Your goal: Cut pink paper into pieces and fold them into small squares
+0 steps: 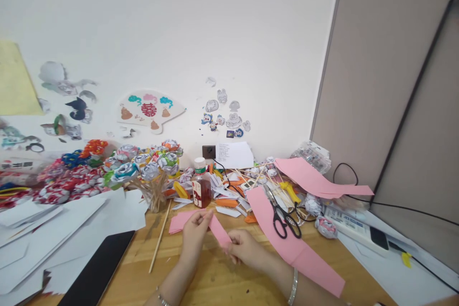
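Note:
A narrow strip of pink paper (219,230) is stretched between my two hands above the wooden table. My left hand (196,229) pinches its upper end, and my right hand (247,249) grips the lower end, fingers closed. Behind my left hand lies a small stack of pink paper pieces (177,222). To the right of my right hand, a long pink paper sheet (304,260) stretches across the table. Black-handled scissors (286,222) rest on that sheet. A thin wooden stick (160,239) lies left of my left hand.
A bottle of reddish-brown liquid (201,191) stands behind my hands among paper scraps. Paper flowers (150,165) on sticks crowd the back left. A black flat device (98,267) and white sheets (53,229) lie at left. A power strip (355,229) with cables sits at right.

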`<state>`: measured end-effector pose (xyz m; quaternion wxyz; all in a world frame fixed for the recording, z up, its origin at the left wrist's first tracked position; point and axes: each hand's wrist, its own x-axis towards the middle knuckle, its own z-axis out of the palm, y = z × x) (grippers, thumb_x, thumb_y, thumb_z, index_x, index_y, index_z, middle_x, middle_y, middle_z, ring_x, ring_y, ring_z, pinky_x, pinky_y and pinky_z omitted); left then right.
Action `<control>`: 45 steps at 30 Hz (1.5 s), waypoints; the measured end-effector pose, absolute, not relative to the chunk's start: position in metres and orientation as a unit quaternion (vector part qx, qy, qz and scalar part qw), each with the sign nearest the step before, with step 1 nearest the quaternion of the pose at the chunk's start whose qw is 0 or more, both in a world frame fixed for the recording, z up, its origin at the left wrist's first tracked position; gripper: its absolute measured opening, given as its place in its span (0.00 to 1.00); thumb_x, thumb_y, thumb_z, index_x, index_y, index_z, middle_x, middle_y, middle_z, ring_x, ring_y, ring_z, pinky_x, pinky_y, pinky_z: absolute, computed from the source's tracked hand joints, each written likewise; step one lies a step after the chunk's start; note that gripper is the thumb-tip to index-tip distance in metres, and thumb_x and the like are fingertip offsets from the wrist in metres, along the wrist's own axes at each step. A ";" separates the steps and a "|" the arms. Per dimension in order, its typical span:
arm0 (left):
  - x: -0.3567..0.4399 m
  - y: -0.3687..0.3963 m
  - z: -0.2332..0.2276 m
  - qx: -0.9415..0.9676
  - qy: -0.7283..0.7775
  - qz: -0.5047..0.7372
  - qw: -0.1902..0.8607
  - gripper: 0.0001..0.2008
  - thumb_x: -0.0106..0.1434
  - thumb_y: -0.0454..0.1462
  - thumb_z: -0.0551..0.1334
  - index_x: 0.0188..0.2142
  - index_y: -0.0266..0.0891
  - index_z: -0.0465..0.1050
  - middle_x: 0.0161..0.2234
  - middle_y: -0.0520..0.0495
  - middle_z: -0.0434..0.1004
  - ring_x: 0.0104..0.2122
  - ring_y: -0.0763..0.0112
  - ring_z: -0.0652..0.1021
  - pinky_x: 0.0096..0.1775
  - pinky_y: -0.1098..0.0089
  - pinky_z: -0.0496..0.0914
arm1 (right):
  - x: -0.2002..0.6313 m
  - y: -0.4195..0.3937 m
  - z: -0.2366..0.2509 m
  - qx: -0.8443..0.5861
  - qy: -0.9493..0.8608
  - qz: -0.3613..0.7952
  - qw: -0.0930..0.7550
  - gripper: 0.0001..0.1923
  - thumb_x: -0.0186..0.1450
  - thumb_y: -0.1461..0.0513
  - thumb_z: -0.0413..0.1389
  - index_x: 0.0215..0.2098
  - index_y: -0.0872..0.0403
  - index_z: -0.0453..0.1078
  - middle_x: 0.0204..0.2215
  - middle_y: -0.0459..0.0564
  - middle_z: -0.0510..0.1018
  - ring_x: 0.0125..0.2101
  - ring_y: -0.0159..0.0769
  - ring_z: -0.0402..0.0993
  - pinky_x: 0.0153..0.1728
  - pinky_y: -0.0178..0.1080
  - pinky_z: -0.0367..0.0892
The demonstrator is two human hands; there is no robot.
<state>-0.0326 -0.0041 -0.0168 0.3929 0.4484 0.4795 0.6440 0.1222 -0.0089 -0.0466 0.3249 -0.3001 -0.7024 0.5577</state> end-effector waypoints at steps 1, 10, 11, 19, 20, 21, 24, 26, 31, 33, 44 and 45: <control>-0.032 -0.004 -0.017 0.450 0.473 0.636 0.412 0.18 0.43 0.49 0.64 0.21 0.36 0.67 0.17 0.56 0.65 0.19 0.76 0.66 0.24 0.75 0.63 | 0.123 -0.009 -0.046 -0.292 -0.691 0.574 0.329 0.07 0.57 0.62 0.51 0.23 0.57 0.62 0.12 0.38 0.62 0.12 0.23 0.55 0.14 0.27 0.50; -0.021 -0.011 -0.019 0.510 0.352 0.531 0.579 0.13 0.50 0.44 0.63 0.28 0.35 0.72 0.27 0.47 0.75 0.29 0.68 0.74 0.36 0.67 0.68 | 0.122 -0.008 -0.039 -0.168 -0.540 0.742 0.360 0.14 0.59 0.54 0.50 0.22 0.55 0.58 0.10 0.37 0.58 0.11 0.23 0.52 0.14 0.28 0.54; -0.021 -0.012 -0.019 0.512 0.347 0.528 0.581 0.13 0.51 0.44 0.62 0.29 0.35 0.72 0.28 0.47 0.75 0.30 0.68 0.74 0.37 0.67 0.68 | 0.123 -0.008 -0.040 -0.168 -0.538 0.746 0.355 0.15 0.59 0.54 0.50 0.22 0.55 0.57 0.10 0.37 0.58 0.10 0.23 0.52 0.14 0.28 0.54; -0.022 -0.006 -0.022 0.493 0.392 0.566 0.531 0.15 0.45 0.44 0.66 0.28 0.34 0.71 0.25 0.49 0.74 0.26 0.71 0.73 0.31 0.70 0.68 | 0.122 -0.009 -0.042 -0.256 -0.608 0.665 0.351 0.16 0.58 0.50 0.51 0.32 0.56 0.61 0.16 0.40 0.65 0.13 0.22 0.57 0.14 0.27 0.52; -0.022 -0.005 -0.021 0.486 0.395 0.576 0.526 0.16 0.44 0.44 0.66 0.29 0.35 0.70 0.25 0.49 0.74 0.26 0.71 0.74 0.31 0.70 0.69 | 0.123 -0.009 -0.041 -0.261 -0.613 0.654 0.360 0.17 0.57 0.51 0.53 0.36 0.56 0.61 0.17 0.40 0.66 0.14 0.23 0.58 0.15 0.27 0.53; -0.021 -0.005 -0.021 0.477 0.394 0.585 0.525 0.18 0.44 0.44 0.66 0.32 0.36 0.69 0.26 0.50 0.74 0.27 0.70 0.74 0.31 0.70 0.69 | 0.123 -0.009 -0.039 -0.263 -0.613 0.644 0.373 0.18 0.57 0.52 0.54 0.38 0.55 0.61 0.18 0.40 0.66 0.15 0.23 0.59 0.16 0.27 0.53; -0.020 -0.006 -0.019 0.458 0.397 0.599 0.523 0.22 0.42 0.43 0.67 0.36 0.38 0.66 0.28 0.49 0.75 0.28 0.68 0.75 0.30 0.70 0.70 | 0.125 -0.007 -0.035 -0.291 -0.599 0.611 0.429 0.16 0.56 0.53 0.55 0.36 0.56 0.63 0.18 0.40 0.65 0.16 0.23 0.59 0.17 0.28 0.53; -0.019 -0.007 -0.019 0.464 0.410 0.595 0.512 0.21 0.41 0.43 0.68 0.33 0.38 0.66 0.29 0.49 0.75 0.29 0.68 0.75 0.29 0.70 0.70 | 0.127 -0.004 -0.035 -0.316 -0.590 0.590 0.452 0.15 0.57 0.53 0.53 0.32 0.57 0.64 0.18 0.40 0.65 0.16 0.23 0.59 0.17 0.28 0.54; -0.021 -0.008 -0.020 0.480 0.442 0.559 0.512 0.17 0.43 0.44 0.66 0.31 0.36 0.69 0.27 0.48 0.75 0.29 0.68 0.74 0.27 0.71 0.69 | 0.131 0.003 -0.037 -0.331 -0.572 0.578 0.478 0.15 0.57 0.51 0.52 0.27 0.56 0.63 0.17 0.41 0.66 0.17 0.25 0.61 0.18 0.29 0.56; -0.024 -0.007 -0.020 0.468 0.450 0.547 0.529 0.18 0.44 0.44 0.66 0.32 0.36 0.71 0.24 0.48 0.73 0.28 0.68 0.74 0.25 0.73 0.68 | 0.133 0.006 -0.036 -0.329 -0.568 0.575 0.488 0.15 0.56 0.52 0.53 0.27 0.56 0.62 0.18 0.41 0.66 0.17 0.25 0.61 0.17 0.29 0.57; -0.019 -0.008 -0.030 0.529 0.443 0.409 0.598 0.17 0.42 0.38 0.66 0.33 0.35 0.73 0.22 0.52 0.73 0.18 0.77 0.68 0.23 0.75 0.61 | 0.141 0.016 -0.035 -0.347 -0.629 0.481 0.503 0.13 0.52 0.66 0.52 0.37 0.53 0.63 0.24 0.43 0.66 0.24 0.29 0.64 0.22 0.31 0.60; -0.018 -0.010 -0.029 0.545 0.441 0.395 0.594 0.16 0.43 0.38 0.65 0.33 0.35 0.73 0.22 0.52 0.73 0.20 0.76 0.69 0.24 0.74 0.62 | 0.141 0.015 -0.036 -0.345 -0.639 0.468 0.504 0.16 0.52 0.68 0.51 0.40 0.53 0.62 0.26 0.43 0.66 0.25 0.30 0.64 0.24 0.31 0.60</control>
